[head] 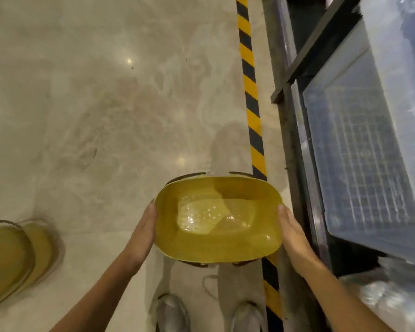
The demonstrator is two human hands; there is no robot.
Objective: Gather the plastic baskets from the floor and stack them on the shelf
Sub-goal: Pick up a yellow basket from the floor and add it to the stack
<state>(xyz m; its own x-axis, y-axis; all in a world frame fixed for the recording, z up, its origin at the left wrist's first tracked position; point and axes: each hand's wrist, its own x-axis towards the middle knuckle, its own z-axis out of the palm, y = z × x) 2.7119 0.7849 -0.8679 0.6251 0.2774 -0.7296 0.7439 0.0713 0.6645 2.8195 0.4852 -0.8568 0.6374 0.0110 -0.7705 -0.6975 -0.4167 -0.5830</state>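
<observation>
Polished stone floor runs beside a strip of hazard tape and the dark shelf on the right. Above it the yellow basket is held level in the air, the left hand clamped on one end and the right hand on the other, thumbs at the rim, fingers hidden underneath. The walls look smooth and thin, so a squeeze could flex them and let an end slip. More baskets wait on the floor at left, well apart. The swing to the shelf could clip its frame.

Polished floor, striped tape, yellow basket
</observation>
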